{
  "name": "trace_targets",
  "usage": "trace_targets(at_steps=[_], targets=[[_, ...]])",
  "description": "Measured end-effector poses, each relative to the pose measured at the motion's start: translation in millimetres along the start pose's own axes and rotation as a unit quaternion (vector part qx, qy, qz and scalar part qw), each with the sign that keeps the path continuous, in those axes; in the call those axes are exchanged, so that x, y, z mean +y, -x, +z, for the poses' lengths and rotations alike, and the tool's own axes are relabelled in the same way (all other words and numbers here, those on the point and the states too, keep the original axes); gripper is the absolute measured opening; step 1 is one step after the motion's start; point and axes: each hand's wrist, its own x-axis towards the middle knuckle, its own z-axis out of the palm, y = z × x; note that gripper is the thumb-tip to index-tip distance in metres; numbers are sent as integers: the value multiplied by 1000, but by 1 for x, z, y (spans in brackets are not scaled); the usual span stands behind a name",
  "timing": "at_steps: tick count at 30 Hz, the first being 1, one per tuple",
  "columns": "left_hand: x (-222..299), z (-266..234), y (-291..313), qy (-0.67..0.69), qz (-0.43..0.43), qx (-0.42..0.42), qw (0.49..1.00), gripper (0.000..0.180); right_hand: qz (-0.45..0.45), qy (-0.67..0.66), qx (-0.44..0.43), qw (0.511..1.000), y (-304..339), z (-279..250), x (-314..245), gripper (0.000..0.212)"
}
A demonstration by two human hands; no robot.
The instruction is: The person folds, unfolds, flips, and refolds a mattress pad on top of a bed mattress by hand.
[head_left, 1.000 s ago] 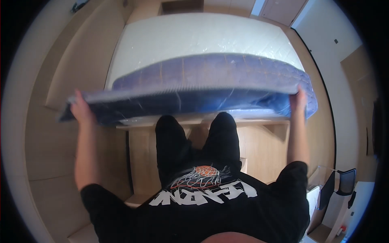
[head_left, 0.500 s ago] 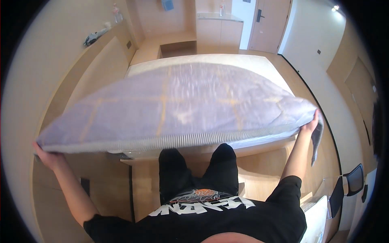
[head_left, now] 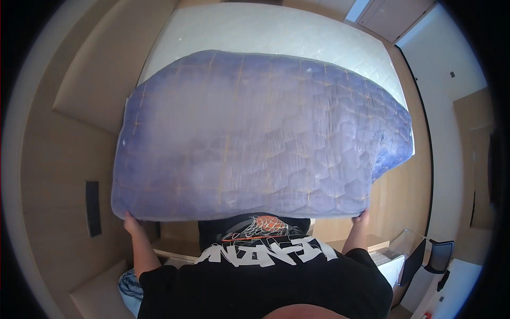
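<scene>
A lavender quilted mattress pad (head_left: 239,138) with thin yellow grid lines is spread in front of me, held by its near edge. My left hand (head_left: 130,221) is closed on its near left corner. At its near right corner my right hand (head_left: 362,217) also grips the edge, fingers partly under the pad. Its far part lies over the white mattress (head_left: 255,29), whose far strip stays bare. On the right side the pad is bunched and folded, with a flap hanging at the mattress's edge.
A padded headboard (head_left: 98,74) runs along the left. A wall (head_left: 446,53) and door (head_left: 396,16) are at the right and far right. Behind my right arm stands a dark-backed chair (head_left: 440,256). Crumpled blue fabric (head_left: 129,290) lies at the lower left.
The pad has dropped from a raised, billowing arch to a flatter spread over the mattress. Both hands have come lower and closer to my body, still gripping it. My view has tilted down.
</scene>
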Motion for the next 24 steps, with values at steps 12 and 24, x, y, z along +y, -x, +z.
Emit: trace_targets(at_steps=[12, 24], targets=[[132, 261, -54, -433, 383, -34, 815, 54, -292, 74, -186, 935, -51, 233, -149, 32], [651, 243, 117, 276, 460, -296, 790, 50, -381, -129, -564, 721, 221, 368, -588, 31]])
